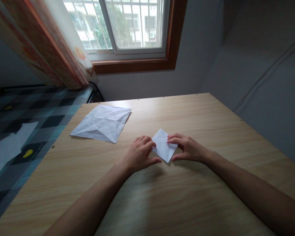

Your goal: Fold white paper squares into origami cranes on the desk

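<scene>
A small white sheet of paper [163, 147], folded into a diamond shape, lies on the wooden table with one corner pointing toward me. At its left corner the curled fingers of my left hand [141, 152] hold the paper down, the thumb stretched out near the lower edge. My right hand [188, 147] holds the opposite side: its fingertips lie on top of the paper and its thumb is by the lower right edge. Crease lines show faintly on the paper's upper part. What the fingertips cover is hidden.
A larger creased white sheet [102, 123] lies at the table's [211, 196] far left. Left of the table is a surface with checked cloth [51, 114], where white papers [11, 147] lie. A curtain [54, 39] hangs beside the window [135, 26] behind.
</scene>
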